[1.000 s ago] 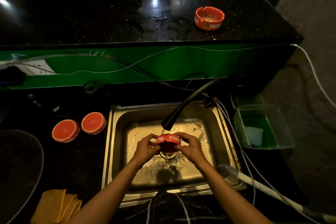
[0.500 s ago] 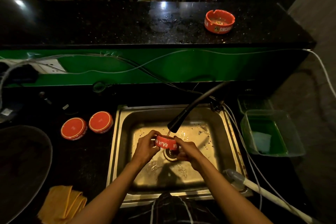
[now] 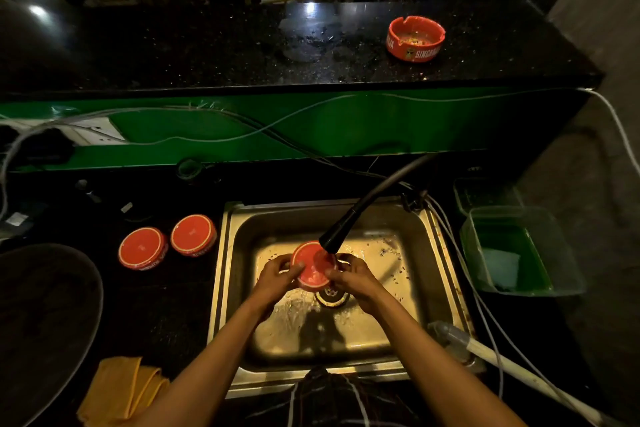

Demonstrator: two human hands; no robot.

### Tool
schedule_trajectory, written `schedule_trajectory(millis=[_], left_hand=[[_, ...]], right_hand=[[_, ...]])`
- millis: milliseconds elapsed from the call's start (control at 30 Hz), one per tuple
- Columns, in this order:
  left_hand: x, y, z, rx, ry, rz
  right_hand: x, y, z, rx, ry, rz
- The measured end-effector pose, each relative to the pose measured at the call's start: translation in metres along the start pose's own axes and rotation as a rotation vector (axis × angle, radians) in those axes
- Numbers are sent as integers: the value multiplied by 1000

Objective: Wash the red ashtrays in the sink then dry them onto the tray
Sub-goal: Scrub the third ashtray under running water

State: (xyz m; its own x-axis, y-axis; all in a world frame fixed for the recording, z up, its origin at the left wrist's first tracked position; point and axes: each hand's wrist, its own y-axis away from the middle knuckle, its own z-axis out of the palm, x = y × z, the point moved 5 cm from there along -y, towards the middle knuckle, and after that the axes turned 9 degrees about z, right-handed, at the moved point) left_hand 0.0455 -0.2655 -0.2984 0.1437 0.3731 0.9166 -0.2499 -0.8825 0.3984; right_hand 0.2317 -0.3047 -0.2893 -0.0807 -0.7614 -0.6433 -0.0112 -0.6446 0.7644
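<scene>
A red ashtray [image 3: 313,265] is held over the steel sink [image 3: 440,253], its flat bottom turned up towards me, right under the black tap nozzle [image 3: 330,241]. My left hand [image 3: 277,276] grips its left edge and my right hand [image 3: 353,276] grips its right edge. Two more red ashtrays [image 3: 142,248] [image 3: 193,235] lie upside down on the dark counter left of the sink. Another red ashtray [image 3: 415,38], upright and dirty inside, stands on the raised black counter at the back. A large dark round tray [image 3: 41,315] sits at the far left.
A folded yellow cloth [image 3: 117,392] lies at the front left. A clear plastic tub [image 3: 519,250] with green inside stands right of the sink. Cables run along the green panel [image 3: 311,128], and a white hose [image 3: 512,371] crosses the sink's right front corner.
The ashtray has been turned in my hands from showing its lettered side wall to showing its flat bottom. It stays under the tap.
</scene>
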Motion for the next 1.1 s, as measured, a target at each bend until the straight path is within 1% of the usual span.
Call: schedule_trajectory(millis=[100, 200, 400, 500, 567, 633, 700, 800, 867, 967, 1100], left_hand=[[-8, 2, -11, -37, 50, -18], [-15, 1, -16, -88, -13, -31], [5, -4, 8, -139, -92, 49], [16, -10, 25, -195, -131, 81], [20, -13, 32, -196, -160, 85], [20, -15, 35, -173, -143, 45], [18, -14, 35, -136, -76, -33], [12, -16, 24, -16, 24, -156], [8, -16, 15, 47, 104, -207], [6, -15, -2, 105, 252, -236], [12, -12, -13, 88, 379, -195]], right_hand=[[-5, -1, 2, -5, 105, -72], [-5, 4, -3, 16, 153, -120], [9, 13, -34, 97, 87, -198], [17, 17, -49, 125, 60, -188], [19, 18, -55, 129, 26, -173], [18, 18, -54, 108, -18, -135], [15, 17, -46, 70, -44, -80], [10, 8, -32, 51, -73, 12], [7, 1, -22, 51, -127, 98], [2, -9, -5, 8, -161, 222], [4, -18, 15, -108, -300, 378]])
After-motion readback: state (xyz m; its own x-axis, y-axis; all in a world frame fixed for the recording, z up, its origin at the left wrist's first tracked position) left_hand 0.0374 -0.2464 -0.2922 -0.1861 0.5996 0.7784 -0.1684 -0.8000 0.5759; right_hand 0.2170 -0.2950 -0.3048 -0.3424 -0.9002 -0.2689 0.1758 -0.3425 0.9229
